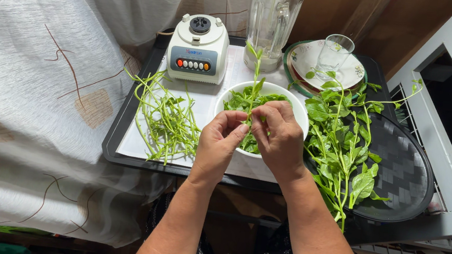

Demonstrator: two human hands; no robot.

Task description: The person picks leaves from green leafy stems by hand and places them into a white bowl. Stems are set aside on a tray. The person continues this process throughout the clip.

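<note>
My left hand (218,143) and my right hand (280,137) meet over a white bowl (298,112) of picked green leaves. Both pinch one upright leafy green stem (256,70) that rises above the bowl. To the left lies a pile of bare green stalks (166,119) on white paper. To the right a bunch of leafy green sprigs (343,142) rests on a black woven tray (403,173).
A black rectangular tray (121,125) holds the bowl and stalks. Behind stand a white blender base (198,47), a clear blender jar (272,19), and a drinking glass (334,53) on a white plate (355,74). A patterned curtain (27,89) hangs left; a grey shelf frame (446,133) stands right.
</note>
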